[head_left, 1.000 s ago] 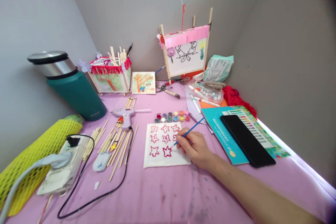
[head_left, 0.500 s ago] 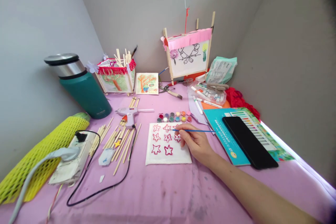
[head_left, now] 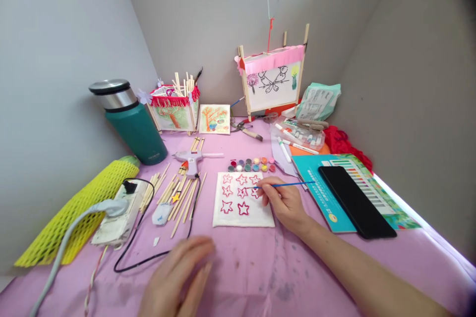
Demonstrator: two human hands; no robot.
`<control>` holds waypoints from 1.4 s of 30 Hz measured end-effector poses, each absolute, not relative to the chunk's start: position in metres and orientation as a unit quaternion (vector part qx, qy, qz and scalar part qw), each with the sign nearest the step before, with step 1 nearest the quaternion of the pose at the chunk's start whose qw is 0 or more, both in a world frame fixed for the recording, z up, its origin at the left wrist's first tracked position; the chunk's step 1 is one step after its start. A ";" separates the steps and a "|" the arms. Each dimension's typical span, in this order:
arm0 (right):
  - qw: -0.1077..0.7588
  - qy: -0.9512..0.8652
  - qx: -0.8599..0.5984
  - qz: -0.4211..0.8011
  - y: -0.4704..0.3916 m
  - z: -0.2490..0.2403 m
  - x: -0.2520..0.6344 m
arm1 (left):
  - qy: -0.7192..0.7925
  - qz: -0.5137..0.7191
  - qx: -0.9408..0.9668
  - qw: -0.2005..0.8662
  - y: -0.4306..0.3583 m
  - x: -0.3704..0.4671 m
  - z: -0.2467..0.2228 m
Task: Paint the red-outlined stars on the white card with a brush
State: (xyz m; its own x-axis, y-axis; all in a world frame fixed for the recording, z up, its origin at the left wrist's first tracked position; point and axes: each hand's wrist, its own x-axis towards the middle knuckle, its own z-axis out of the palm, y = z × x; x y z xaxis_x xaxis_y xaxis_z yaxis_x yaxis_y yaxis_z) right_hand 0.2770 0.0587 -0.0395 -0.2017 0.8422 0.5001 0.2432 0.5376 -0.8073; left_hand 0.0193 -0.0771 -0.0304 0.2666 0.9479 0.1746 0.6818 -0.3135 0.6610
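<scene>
A thin blue paintbrush (head_left: 293, 184) is pinched in my right hand (head_left: 284, 204), its tip over the stars in the middle row of a white square sheet (head_left: 256, 218). Red outlined stars (head_left: 243, 208) stand in rows on this sheet. My left hand (head_left: 180, 277), somewhat blurred, is at the lower left of the sheet near a black cord; its fingers reach forward with the thumb apart, and nothing shows in it. Small paint pots (head_left: 256, 167) of several colours line up just behind the sheet.
Left of the sheet lie wooden sticks (head_left: 184, 203), a glue gun (head_left: 192, 161), a power strip (head_left: 124, 218) and a green bottle (head_left: 137, 131). A black phone (head_left: 357, 203) rests on a blue book (head_left: 316, 188) at right. Pliers (head_left: 248, 130) and a framed lantern (head_left: 275, 79) stand behind.
My left hand has come into view from below. The brush tip has moved from the top row of stars down to the middle row. The whole view has shifted slightly.
</scene>
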 end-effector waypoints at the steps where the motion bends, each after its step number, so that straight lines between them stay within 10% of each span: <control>1: 0.505 -0.717 -0.379 0.294 0.059 -0.039 0.277 | 0.552 0.323 0.755 0.142 -0.065 0.026 -0.031; 9: 0.502 -0.698 -0.425 0.284 0.061 -0.038 0.280 | 0.536 0.329 0.771 -0.100 -0.024 0.065 -0.052; 42: 0.505 -0.661 -0.470 0.294 0.084 -0.013 0.276 | 0.524 0.292 0.788 -0.139 -0.018 0.053 -0.065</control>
State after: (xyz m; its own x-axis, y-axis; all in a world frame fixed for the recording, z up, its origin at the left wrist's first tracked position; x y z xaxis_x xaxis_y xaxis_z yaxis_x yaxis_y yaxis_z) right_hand 0.2755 0.0843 -0.0132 -0.0476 0.9189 0.3917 0.3253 0.3850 -0.8637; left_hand 0.0530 -0.0180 -0.0654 0.2811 0.7448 0.6051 0.9065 -0.4130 0.0872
